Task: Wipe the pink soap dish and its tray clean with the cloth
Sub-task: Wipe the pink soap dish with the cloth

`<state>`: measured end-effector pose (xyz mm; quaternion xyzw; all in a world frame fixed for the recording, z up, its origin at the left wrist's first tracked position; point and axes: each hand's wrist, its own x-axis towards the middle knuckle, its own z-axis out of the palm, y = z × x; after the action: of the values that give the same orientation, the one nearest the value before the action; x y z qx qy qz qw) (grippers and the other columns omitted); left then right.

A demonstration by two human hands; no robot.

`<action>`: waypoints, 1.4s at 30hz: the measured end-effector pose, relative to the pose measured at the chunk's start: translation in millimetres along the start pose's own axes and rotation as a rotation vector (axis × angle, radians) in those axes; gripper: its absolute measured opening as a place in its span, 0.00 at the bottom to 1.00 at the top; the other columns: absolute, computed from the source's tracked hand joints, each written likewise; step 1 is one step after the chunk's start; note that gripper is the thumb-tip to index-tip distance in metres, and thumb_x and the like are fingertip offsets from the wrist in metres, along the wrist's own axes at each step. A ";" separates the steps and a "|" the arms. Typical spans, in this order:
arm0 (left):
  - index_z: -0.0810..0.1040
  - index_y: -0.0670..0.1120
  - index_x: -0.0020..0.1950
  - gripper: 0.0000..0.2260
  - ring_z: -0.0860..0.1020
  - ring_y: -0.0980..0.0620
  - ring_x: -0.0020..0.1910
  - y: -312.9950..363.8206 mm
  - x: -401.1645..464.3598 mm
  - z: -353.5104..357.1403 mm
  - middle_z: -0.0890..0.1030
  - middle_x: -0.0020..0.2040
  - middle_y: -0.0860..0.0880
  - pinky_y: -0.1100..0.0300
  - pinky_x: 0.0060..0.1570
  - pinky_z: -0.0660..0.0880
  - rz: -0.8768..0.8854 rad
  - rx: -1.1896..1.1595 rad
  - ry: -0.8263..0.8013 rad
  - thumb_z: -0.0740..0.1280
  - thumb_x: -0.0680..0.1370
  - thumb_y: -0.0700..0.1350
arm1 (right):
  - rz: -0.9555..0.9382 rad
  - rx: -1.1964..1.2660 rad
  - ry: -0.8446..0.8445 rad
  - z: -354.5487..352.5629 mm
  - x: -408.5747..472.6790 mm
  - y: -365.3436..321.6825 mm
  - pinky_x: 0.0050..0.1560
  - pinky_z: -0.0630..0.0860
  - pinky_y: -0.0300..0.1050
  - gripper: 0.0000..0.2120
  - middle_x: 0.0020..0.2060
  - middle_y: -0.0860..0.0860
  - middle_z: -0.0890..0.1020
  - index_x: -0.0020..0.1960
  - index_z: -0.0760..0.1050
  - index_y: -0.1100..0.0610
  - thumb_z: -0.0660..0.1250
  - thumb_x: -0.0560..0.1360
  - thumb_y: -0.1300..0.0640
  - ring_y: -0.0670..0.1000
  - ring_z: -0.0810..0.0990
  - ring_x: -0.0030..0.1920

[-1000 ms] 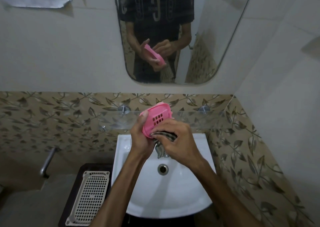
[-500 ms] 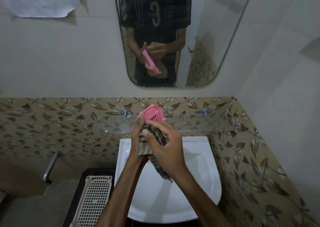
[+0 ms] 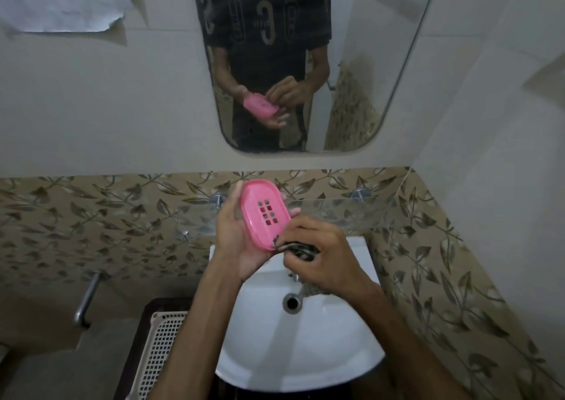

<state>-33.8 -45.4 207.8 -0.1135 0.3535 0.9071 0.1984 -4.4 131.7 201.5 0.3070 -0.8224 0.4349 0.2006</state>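
Observation:
My left hand [image 3: 235, 240] cradles the pink soap dish [image 3: 264, 213] from below, above the back of the sink. The dish is oval, its face with several square drain holes turned towards me. My right hand [image 3: 318, 253] is bunched around a dark patterned cloth [image 3: 298, 249] and presses it against the lower right rim of the dish. Most of the cloth is hidden inside my fist; a strip hangs down behind my wrist. I cannot tell whether the dish's tray is attached or apart.
A white basin [image 3: 299, 353] with a drain hole [image 3: 292, 301] lies under my hands. A glass shelf [image 3: 342, 208] runs along the leaf-patterned tiles. A white perforated basket [image 3: 159, 350] stands at lower left beside a metal handle [image 3: 87, 298]. The mirror [image 3: 351, 63] reflects a person.
My left hand has turned the dish from edge-on to face me. My right hand with the cloth has slid from over the dish down to its lower right rim.

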 end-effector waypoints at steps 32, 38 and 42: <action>0.82 0.41 0.57 0.19 0.79 0.40 0.51 -32.6 1.3 30.0 0.82 0.50 0.39 0.47 0.51 0.76 0.438 0.144 -0.038 0.60 0.81 0.53 | 0.466 -0.259 0.134 -7.3 3.3 3.9 0.39 0.77 0.34 0.02 0.39 0.47 0.84 0.46 0.86 0.56 0.77 0.74 0.58 0.44 0.80 0.37; 0.82 0.39 0.56 0.22 0.80 0.42 0.49 -39.7 6.9 24.3 0.82 0.49 0.40 0.48 0.53 0.79 0.530 0.051 -0.039 0.70 0.74 0.56 | 0.590 0.068 0.125 20.3 -22.8 -6.3 0.46 0.84 0.41 0.04 0.40 0.45 0.88 0.46 0.88 0.55 0.76 0.74 0.62 0.42 0.85 0.41; 0.78 0.38 0.57 0.26 0.78 0.43 0.51 -42.9 10.7 23.2 0.80 0.50 0.40 0.48 0.54 0.75 0.477 0.024 -0.109 0.70 0.73 0.58 | 0.500 0.203 0.109 24.3 -19.1 -14.8 0.53 0.84 0.46 0.06 0.44 0.47 0.88 0.49 0.88 0.56 0.76 0.74 0.64 0.45 0.86 0.46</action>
<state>-26.0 2.3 195.3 0.0245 0.3698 0.9288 -0.0012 18.1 111.3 185.7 0.0891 -0.8129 0.5670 0.0993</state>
